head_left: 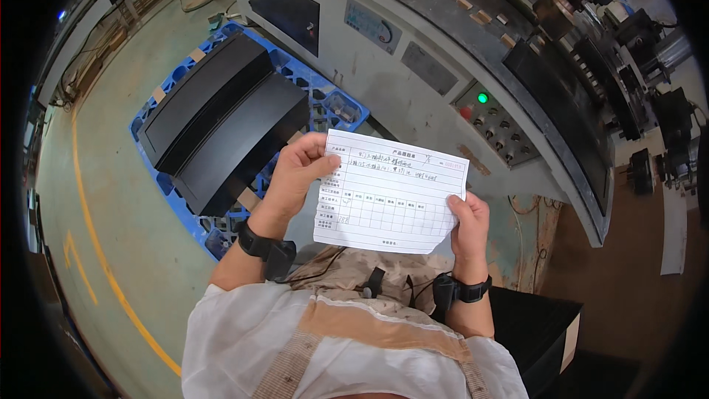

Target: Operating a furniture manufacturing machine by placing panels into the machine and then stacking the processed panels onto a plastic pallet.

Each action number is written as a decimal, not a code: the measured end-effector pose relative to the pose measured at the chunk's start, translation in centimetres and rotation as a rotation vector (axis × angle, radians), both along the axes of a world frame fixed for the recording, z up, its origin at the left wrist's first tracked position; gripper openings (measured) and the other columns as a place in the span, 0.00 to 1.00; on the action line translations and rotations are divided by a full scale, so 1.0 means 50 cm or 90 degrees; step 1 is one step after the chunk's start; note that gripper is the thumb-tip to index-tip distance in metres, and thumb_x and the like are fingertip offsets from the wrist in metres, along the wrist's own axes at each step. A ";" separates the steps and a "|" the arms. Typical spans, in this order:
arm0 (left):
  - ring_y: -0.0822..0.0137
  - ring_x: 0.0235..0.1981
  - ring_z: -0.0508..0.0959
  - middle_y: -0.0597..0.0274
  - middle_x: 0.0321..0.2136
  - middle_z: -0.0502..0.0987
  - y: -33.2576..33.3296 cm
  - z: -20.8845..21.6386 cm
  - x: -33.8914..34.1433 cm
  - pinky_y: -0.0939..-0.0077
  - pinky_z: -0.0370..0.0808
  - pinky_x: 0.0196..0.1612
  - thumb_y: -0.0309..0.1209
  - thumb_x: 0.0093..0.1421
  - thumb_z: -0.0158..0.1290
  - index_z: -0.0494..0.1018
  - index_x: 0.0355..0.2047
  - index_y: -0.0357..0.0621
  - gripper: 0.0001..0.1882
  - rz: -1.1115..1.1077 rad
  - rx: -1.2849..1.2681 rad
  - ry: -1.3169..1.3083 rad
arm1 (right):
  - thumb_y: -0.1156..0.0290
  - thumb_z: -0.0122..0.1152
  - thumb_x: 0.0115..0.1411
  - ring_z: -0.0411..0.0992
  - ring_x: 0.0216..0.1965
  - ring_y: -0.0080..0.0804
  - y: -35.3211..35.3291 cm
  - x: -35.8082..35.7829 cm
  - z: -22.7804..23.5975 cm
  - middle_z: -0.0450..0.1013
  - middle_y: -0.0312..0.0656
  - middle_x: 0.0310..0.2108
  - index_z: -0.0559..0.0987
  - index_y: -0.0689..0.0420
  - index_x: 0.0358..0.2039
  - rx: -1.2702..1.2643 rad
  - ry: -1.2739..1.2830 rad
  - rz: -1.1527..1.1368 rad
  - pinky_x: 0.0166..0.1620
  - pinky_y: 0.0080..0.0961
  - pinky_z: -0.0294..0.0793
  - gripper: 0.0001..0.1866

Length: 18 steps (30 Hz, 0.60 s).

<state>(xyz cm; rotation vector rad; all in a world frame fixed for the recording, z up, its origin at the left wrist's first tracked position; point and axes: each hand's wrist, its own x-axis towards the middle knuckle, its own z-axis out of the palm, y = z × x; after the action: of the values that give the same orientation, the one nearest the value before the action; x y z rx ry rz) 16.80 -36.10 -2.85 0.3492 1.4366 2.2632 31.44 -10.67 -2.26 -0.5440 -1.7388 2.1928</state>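
A white paper form (388, 196) with a printed table and handwriting is held up in front of my body, its face toward me. My left hand (301, 170) pinches its upper left edge, thumb on top. On the right edge, my right hand (470, 222) grips the sheet between thumb and fingers. The fingers behind the paper are partly hidden. Each wrist wears a black strap with a small box; the left strap (267, 250) and the right strap (461, 290) both show fully.
Black curved panels (221, 125) lie on a blue plastic pallet (347, 107) at the left. Ahead stands a grey machine (354, 52) with a lit green button (483, 97) and several knobs. Small wooden blocks (480, 17) rest on its top. A dark box (532, 325) is beside me.
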 end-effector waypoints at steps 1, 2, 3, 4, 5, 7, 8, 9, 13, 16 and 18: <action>0.77 0.30 0.76 0.64 0.29 0.79 -0.006 -0.002 0.005 0.83 0.71 0.37 0.25 0.57 0.57 0.76 0.36 0.38 0.07 0.010 0.003 -0.026 | 0.76 0.54 0.58 0.75 0.32 0.25 -0.005 0.003 -0.004 0.78 0.44 0.34 0.79 0.70 0.38 0.008 0.009 0.014 0.38 0.20 0.73 0.11; 0.77 0.30 0.76 0.64 0.29 0.79 -0.012 -0.009 0.006 0.83 0.71 0.37 0.25 0.57 0.57 0.76 0.36 0.38 0.07 0.004 0.001 -0.030 | 0.76 0.54 0.57 0.75 0.32 0.25 -0.010 0.006 -0.007 0.78 0.44 0.34 0.79 0.70 0.38 0.015 0.018 0.029 0.39 0.20 0.73 0.11; 0.78 0.29 0.76 0.64 0.28 0.79 -0.020 -0.017 0.009 0.83 0.71 0.36 0.25 0.57 0.57 0.75 0.35 0.38 0.06 0.018 0.010 -0.032 | 0.76 0.54 0.57 0.75 0.32 0.25 -0.017 0.007 -0.006 0.78 0.44 0.34 0.79 0.70 0.38 0.012 0.015 0.025 0.39 0.20 0.73 0.11; 0.78 0.28 0.75 0.65 0.27 0.78 -0.027 -0.022 0.012 0.84 0.71 0.34 0.25 0.58 0.57 0.75 0.33 0.38 0.04 0.034 0.018 -0.034 | 0.76 0.55 0.58 0.74 0.32 0.23 -0.024 0.006 -0.001 0.78 0.43 0.34 0.79 0.69 0.38 0.007 0.035 0.035 0.39 0.20 0.72 0.11; 0.78 0.28 0.75 0.65 0.27 0.78 -0.032 -0.023 0.018 0.84 0.71 0.34 0.25 0.58 0.57 0.75 0.33 0.38 0.04 0.031 0.015 -0.036 | 0.76 0.56 0.59 0.74 0.33 0.22 -0.032 0.007 0.003 0.78 0.41 0.34 0.80 0.68 0.38 0.003 0.055 0.046 0.39 0.20 0.72 0.10; 0.79 0.26 0.74 0.65 0.26 0.78 -0.042 -0.020 0.030 0.85 0.70 0.31 0.26 0.59 0.57 0.74 0.30 0.39 0.04 0.056 0.068 -0.079 | 0.75 0.56 0.59 0.73 0.33 0.22 -0.043 0.008 0.008 0.78 0.41 0.34 0.80 0.68 0.38 0.008 0.055 0.049 0.40 0.20 0.72 0.10; 0.79 0.26 0.74 0.65 0.26 0.78 -0.050 -0.020 0.036 0.85 0.70 0.31 0.26 0.59 0.57 0.74 0.30 0.39 0.04 0.057 0.066 -0.079 | 0.75 0.56 0.59 0.73 0.33 0.22 -0.050 0.010 0.008 0.78 0.41 0.34 0.80 0.68 0.39 0.018 0.057 0.054 0.40 0.20 0.72 0.11; 0.79 0.26 0.74 0.65 0.26 0.78 -0.055 -0.020 0.043 0.85 0.70 0.30 0.26 0.59 0.56 0.74 0.29 0.39 0.04 0.069 0.073 -0.066 | 0.75 0.56 0.59 0.73 0.33 0.22 -0.054 0.012 0.006 0.78 0.41 0.34 0.80 0.68 0.39 0.017 0.057 0.058 0.40 0.20 0.72 0.11; 0.80 0.25 0.73 0.66 0.25 0.77 -0.077 -0.018 0.060 0.85 0.70 0.29 0.26 0.59 0.56 0.72 0.27 0.40 0.06 0.070 0.113 -0.041 | 0.75 0.57 0.59 0.73 0.34 0.22 -0.067 0.026 -0.003 0.78 0.41 0.35 0.80 0.68 0.39 0.030 0.069 0.073 0.40 0.20 0.72 0.11; 0.80 0.25 0.73 0.66 0.24 0.76 -0.085 -0.026 0.064 0.85 0.70 0.29 0.26 0.59 0.57 0.71 0.25 0.41 0.07 0.072 0.106 -0.031 | 0.75 0.57 0.59 0.73 0.34 0.22 -0.070 0.040 -0.012 0.78 0.41 0.35 0.80 0.68 0.39 0.036 0.077 0.073 0.40 0.20 0.71 0.11; 0.80 0.25 0.73 0.66 0.24 0.76 -0.089 -0.027 0.067 0.85 0.70 0.29 0.26 0.59 0.57 0.72 0.25 0.40 0.07 0.072 0.103 -0.027 | 0.75 0.57 0.59 0.73 0.35 0.22 -0.070 0.047 -0.014 0.78 0.40 0.35 0.80 0.68 0.39 0.036 0.085 0.074 0.40 0.20 0.71 0.11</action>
<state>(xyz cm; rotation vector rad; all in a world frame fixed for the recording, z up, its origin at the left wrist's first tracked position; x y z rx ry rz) 20.13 -40.58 -4.19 0.2738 1.2849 2.4715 33.77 -14.19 -2.98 -0.2818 -1.7966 2.1942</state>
